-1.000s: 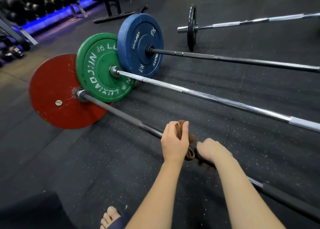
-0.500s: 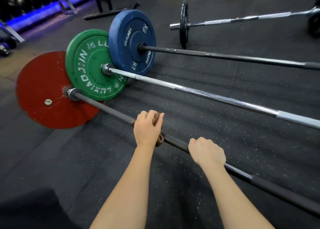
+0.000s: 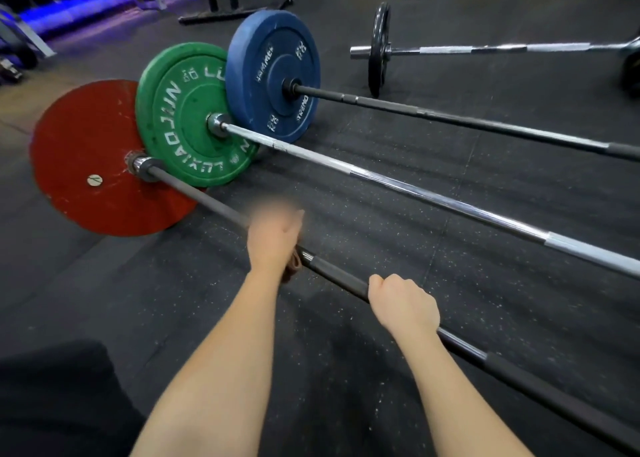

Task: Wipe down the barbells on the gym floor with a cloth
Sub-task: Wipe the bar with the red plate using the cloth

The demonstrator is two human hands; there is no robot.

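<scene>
**Four barbells on the gym floor (image 3: 381, 228), near one being wiped**

The left hand (image 3: 273, 238), motion-blurred, is curling over the near bar (image 3: 207, 199) and clamping a brown cloth (image 3: 293, 266) against the shaft. A fold of the cloth is hanging out under the wrist. The right hand (image 3: 403, 304) is gripping the same bar bare, nearer and to the right, with its fingers closed round it. The red plate (image 3: 83, 138) is sitting on this bar's far-left end. The chrome bar (image 3: 415, 193) and the black bar (image 3: 450, 117) are lying beyond.

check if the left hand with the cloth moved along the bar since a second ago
Yes. The left hand, gripping the cloth, has slid along the bar toward the red plate, away from the right hand.
</scene>
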